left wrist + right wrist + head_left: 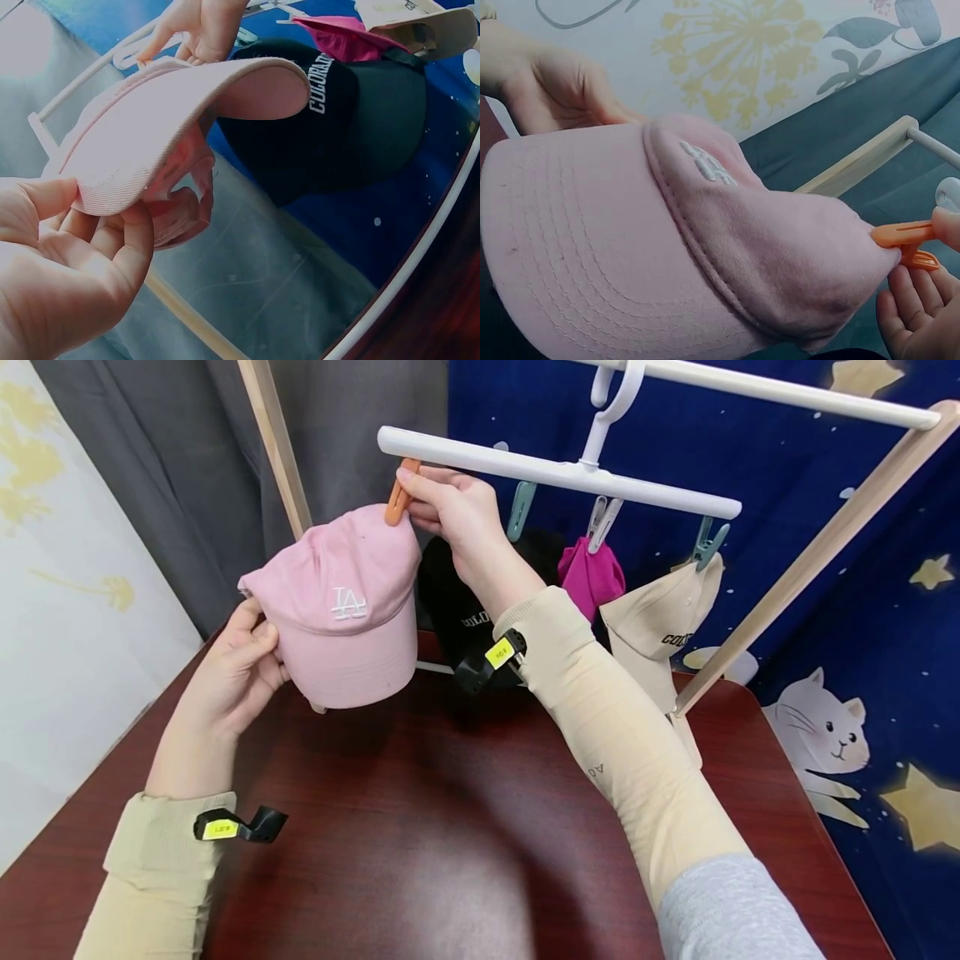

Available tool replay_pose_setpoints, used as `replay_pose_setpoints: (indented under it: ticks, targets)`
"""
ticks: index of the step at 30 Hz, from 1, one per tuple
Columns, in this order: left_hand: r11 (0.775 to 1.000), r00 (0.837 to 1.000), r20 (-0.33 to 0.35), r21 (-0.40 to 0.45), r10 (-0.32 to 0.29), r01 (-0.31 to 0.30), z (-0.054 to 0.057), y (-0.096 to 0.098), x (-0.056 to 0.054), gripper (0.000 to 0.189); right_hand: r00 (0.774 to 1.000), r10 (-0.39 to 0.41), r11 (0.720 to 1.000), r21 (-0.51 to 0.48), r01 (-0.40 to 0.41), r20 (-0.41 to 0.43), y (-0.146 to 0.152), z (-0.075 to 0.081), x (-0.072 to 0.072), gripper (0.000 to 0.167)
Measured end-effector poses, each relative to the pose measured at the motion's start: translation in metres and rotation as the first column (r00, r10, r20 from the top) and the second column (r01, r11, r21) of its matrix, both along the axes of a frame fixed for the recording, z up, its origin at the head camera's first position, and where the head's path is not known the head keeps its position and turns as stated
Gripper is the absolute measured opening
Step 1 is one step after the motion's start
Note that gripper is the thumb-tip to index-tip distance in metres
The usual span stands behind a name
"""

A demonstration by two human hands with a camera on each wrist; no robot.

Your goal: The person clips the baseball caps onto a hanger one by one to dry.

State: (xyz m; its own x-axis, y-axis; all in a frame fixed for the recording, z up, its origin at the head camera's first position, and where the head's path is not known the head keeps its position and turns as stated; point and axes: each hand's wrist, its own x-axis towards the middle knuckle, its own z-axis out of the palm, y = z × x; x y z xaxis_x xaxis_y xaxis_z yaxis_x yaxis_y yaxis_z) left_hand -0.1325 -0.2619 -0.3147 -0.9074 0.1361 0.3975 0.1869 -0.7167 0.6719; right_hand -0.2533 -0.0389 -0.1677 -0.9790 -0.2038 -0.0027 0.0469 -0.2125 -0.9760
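A pink baseball cap (337,593) with white embroidered letters hangs brim down below the left end of a white clip hanger (510,464). My left hand (240,664) pinches the cap's side by the brim, thumb on one face and fingers behind, as the left wrist view shows. At the top of the crown sits an orange clip (402,493), its jaws at the cap's fabric. My right hand (465,518) pinches that clip between thumb and fingers. In the right wrist view the clip (906,234) meets the gathered tip of the crown.
Green clips (521,510) and a grey one (603,525) hang along the hanger, with a black cap (352,112), a magenta cap (588,578) and a beige cap (660,610) below. A wooden-post rack (825,543) with a white bar stands on the dark red table (420,860).
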Motion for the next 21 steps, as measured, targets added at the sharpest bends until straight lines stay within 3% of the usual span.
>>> replay_pose_setpoints:
  ticks: [9, 21]
  targets:
    - [0.999, 0.999, 0.037, 0.012, -0.039, 0.039, -0.0041, -0.0009, -0.0029, 0.045, 0.998, -0.029, 0.999, -0.023, 0.028, -0.057, -0.0011, -0.0068, 0.0010, 0.025]
    - [0.993, 0.996, 0.088, -0.110, -0.027, 0.036, -0.0055, 0.0028, -0.0068, 0.053, 0.996, -0.025, 1.000, -0.004, 0.025, -0.088, 0.0011, -0.0099, 0.0018, 0.029]
